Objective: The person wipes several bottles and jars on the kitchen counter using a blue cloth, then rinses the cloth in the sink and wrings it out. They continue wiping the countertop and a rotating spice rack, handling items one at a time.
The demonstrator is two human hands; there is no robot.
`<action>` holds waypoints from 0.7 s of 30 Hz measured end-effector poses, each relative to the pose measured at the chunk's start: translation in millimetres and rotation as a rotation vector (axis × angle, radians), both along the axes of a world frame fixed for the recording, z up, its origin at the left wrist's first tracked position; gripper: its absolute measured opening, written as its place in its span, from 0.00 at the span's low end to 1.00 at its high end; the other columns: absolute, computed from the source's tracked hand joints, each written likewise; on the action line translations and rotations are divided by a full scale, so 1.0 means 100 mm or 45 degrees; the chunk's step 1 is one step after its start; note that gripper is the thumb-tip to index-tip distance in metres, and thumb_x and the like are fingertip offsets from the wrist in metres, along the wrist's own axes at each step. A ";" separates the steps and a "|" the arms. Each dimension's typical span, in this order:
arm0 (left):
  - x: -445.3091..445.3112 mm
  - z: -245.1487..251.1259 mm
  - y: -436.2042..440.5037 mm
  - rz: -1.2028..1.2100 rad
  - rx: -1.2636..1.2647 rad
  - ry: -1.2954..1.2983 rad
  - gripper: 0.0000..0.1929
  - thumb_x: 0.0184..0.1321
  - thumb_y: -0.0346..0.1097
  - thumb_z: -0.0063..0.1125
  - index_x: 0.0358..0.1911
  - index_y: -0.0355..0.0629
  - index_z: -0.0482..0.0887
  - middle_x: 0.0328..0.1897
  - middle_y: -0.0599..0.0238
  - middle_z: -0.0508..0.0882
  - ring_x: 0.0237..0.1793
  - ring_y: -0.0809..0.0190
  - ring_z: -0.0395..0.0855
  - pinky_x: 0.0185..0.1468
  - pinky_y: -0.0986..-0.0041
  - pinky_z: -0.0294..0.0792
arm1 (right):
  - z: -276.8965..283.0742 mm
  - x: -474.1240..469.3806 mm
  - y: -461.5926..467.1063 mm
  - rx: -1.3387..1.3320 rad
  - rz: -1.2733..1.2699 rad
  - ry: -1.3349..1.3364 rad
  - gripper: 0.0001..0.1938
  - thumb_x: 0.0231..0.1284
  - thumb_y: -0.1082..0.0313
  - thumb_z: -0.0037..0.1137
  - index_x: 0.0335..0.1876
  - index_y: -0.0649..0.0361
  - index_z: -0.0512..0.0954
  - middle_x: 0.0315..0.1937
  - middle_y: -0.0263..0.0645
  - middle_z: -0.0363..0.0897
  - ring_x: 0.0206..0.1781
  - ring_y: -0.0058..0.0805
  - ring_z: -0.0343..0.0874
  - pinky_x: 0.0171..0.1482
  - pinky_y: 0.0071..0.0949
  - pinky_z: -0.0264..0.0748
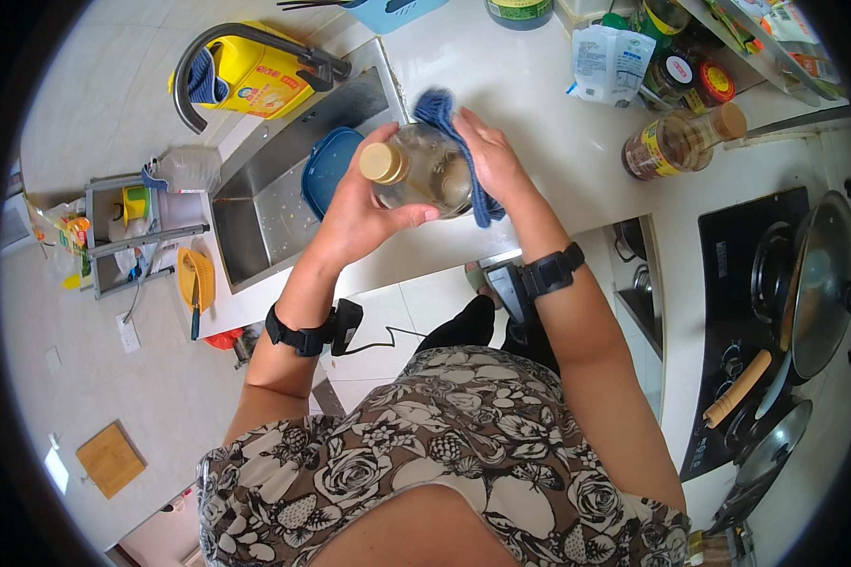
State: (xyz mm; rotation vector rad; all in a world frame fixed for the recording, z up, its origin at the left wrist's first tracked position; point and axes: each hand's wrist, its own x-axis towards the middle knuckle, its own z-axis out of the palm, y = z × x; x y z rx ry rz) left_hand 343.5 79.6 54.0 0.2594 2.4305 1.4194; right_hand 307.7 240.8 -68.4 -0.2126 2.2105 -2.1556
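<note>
A clear bottle point(422, 166) with a gold screw cap point(381, 163) is held up over the counter beside the sink. My left hand point(358, 202) grips it around its left side, the thumb lying along the near side. A blue knitted cloth point(436, 110) is pressed against the right side of the bottle by my right hand point(488, 152). One end of the cloth sticks out beyond the fingers and looks blurred. The palm side of my right hand is hidden.
Left of the bottle is a steel sink point(255, 205) with a blue basin point(326, 166) and a dark faucet point(255, 32). A yellow jug point(269, 78) stands behind it. Rightward are a sauce bottle point(670, 145), a white pouch point(610, 67) and a gas stove point(730, 248) with a lidded wok point(822, 283).
</note>
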 end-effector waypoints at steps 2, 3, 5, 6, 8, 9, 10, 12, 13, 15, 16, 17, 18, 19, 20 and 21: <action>0.00 -0.01 0.00 0.029 0.073 -0.077 0.50 0.37 0.35 0.79 0.65 0.39 0.57 0.62 0.60 0.68 0.61 0.61 0.67 0.63 0.68 0.63 | -0.19 -0.01 -0.01 0.011 -0.036 -0.073 0.23 0.69 0.51 0.34 0.55 0.60 0.74 0.63 0.49 0.67 0.69 0.53 0.56 0.69 0.36 0.53; 0.00 -0.02 -0.01 0.021 0.091 -0.089 0.50 0.37 0.33 0.79 0.66 0.38 0.57 0.62 0.60 0.67 0.61 0.61 0.67 0.63 0.68 0.62 | -0.28 0.00 -0.01 0.048 -0.057 -0.176 0.23 0.69 0.51 0.35 0.56 0.59 0.74 0.63 0.50 0.67 0.70 0.53 0.54 0.70 0.35 0.51; 0.00 -0.05 -0.02 0.016 0.088 -0.078 0.50 0.37 0.32 0.79 0.66 0.38 0.56 0.63 0.61 0.67 0.61 0.61 0.66 0.63 0.68 0.62 | -0.41 0.05 -0.05 0.085 -0.157 -0.108 0.20 0.69 0.54 0.37 0.55 0.58 0.75 0.62 0.49 0.68 0.67 0.52 0.57 0.69 0.37 0.52; 0.00 -0.06 -0.03 0.012 0.065 -0.051 0.50 0.37 0.32 0.78 0.65 0.37 0.57 0.63 0.61 0.66 0.61 0.61 0.66 0.63 0.68 0.62 | -0.45 0.09 -0.08 0.106 -0.259 -0.105 0.20 0.69 0.55 0.38 0.55 0.58 0.75 0.61 0.49 0.68 0.66 0.52 0.59 0.68 0.37 0.53; -0.03 -0.09 -0.04 -0.006 -0.015 0.050 0.49 0.38 0.32 0.78 0.65 0.37 0.57 0.62 0.61 0.66 0.61 0.61 0.66 0.63 0.69 0.62 | -0.50 0.19 -0.14 0.082 -0.422 -0.049 0.19 0.68 0.57 0.40 0.55 0.61 0.74 0.63 0.50 0.65 0.60 0.51 0.64 0.65 0.39 0.58; -0.03 -0.10 -0.04 -0.014 -0.079 0.103 0.49 0.38 0.33 0.78 0.65 0.37 0.57 0.62 0.61 0.66 0.61 0.61 0.66 0.63 0.69 0.62 | -0.51 0.28 -0.16 0.079 -0.453 0.001 0.19 0.68 0.59 0.39 0.55 0.62 0.73 0.63 0.51 0.64 0.60 0.52 0.64 0.65 0.39 0.58; -0.02 -0.11 -0.03 -0.025 -0.142 0.148 0.49 0.38 0.33 0.78 0.65 0.37 0.57 0.62 0.61 0.66 0.61 0.61 0.66 0.62 0.69 0.62 | -0.50 0.39 -0.18 0.077 -0.486 0.043 0.18 0.68 0.60 0.39 0.55 0.63 0.73 0.63 0.51 0.64 0.61 0.52 0.64 0.64 0.39 0.59; -0.01 -0.13 -0.01 0.034 -0.046 0.051 0.49 0.38 0.34 0.78 0.65 0.37 0.57 0.62 0.61 0.66 0.61 0.61 0.66 0.63 0.69 0.62 | -0.48 0.64 -0.19 0.197 -0.465 -0.037 0.18 0.68 0.64 0.39 0.57 0.65 0.70 0.65 0.51 0.61 0.62 0.53 0.63 0.64 0.39 0.59; 0.00 -0.13 0.00 0.062 0.005 0.010 0.49 0.38 0.34 0.78 0.65 0.38 0.57 0.62 0.61 0.66 0.61 0.61 0.66 0.63 0.69 0.62 | -0.47 0.77 -0.15 0.111 -0.415 0.068 0.19 0.66 0.65 0.41 0.60 0.65 0.68 0.65 0.52 0.61 0.64 0.54 0.61 0.65 0.41 0.58; 0.02 -0.12 0.01 0.097 0.058 -0.041 0.49 0.38 0.34 0.78 0.65 0.39 0.57 0.62 0.61 0.65 0.61 0.61 0.66 0.64 0.68 0.61 | -0.45 0.95 -0.18 0.265 -0.366 0.036 0.20 0.65 0.66 0.43 0.61 0.65 0.67 0.64 0.53 0.61 0.66 0.54 0.60 0.66 0.42 0.58; 0.02 -0.11 0.01 0.115 0.084 -0.069 0.49 0.38 0.34 0.78 0.66 0.40 0.57 0.63 0.61 0.65 0.61 0.61 0.66 0.64 0.68 0.61 | -0.44 1.00 -0.20 0.286 -0.318 -0.010 0.20 0.64 0.66 0.43 0.60 0.66 0.68 0.63 0.53 0.62 0.66 0.53 0.59 0.66 0.42 0.57; 0.02 -0.11 0.01 0.096 0.085 -0.091 0.50 0.38 0.34 0.78 0.66 0.40 0.56 0.63 0.61 0.65 0.61 0.61 0.66 0.64 0.68 0.62 | -0.45 1.00 -0.21 0.203 -0.360 0.057 0.19 0.64 0.66 0.43 0.59 0.65 0.68 0.63 0.53 0.62 0.66 0.54 0.60 0.66 0.42 0.57; 0.02 -0.10 0.00 0.079 0.085 -0.113 0.50 0.38 0.34 0.78 0.66 0.41 0.56 0.63 0.61 0.65 0.61 0.61 0.66 0.63 0.68 0.63 | -0.46 0.97 -0.22 0.144 -0.392 0.098 0.19 0.64 0.67 0.43 0.59 0.65 0.68 0.63 0.53 0.63 0.65 0.54 0.60 0.66 0.42 0.58; 0.01 -0.09 -0.01 0.064 0.083 -0.135 0.50 0.38 0.34 0.78 0.66 0.41 0.56 0.63 0.61 0.65 0.61 0.61 0.65 0.62 0.68 0.64 | -0.46 0.91 -0.22 0.083 -0.421 0.138 0.19 0.64 0.67 0.43 0.58 0.65 0.69 0.63 0.52 0.63 0.65 0.54 0.61 0.66 0.41 0.58; -0.01 -0.09 -0.03 0.035 0.052 -0.097 0.50 0.38 0.33 0.78 0.66 0.41 0.56 0.63 0.62 0.65 0.62 0.61 0.65 0.61 0.68 0.65 | -0.48 0.81 -0.21 -0.022 -0.470 0.123 0.17 0.65 0.66 0.42 0.56 0.63 0.70 0.61 0.54 0.65 0.64 0.55 0.62 0.65 0.42 0.59; -0.03 -0.09 -0.04 0.008 0.021 -0.058 0.50 0.37 0.33 0.78 0.66 0.42 0.57 0.63 0.62 0.65 0.62 0.61 0.65 0.60 0.68 0.66 | -0.49 0.68 -0.19 -0.007 -0.425 0.065 0.17 0.65 0.65 0.42 0.56 0.62 0.70 0.60 0.54 0.66 0.64 0.55 0.62 0.65 0.42 0.59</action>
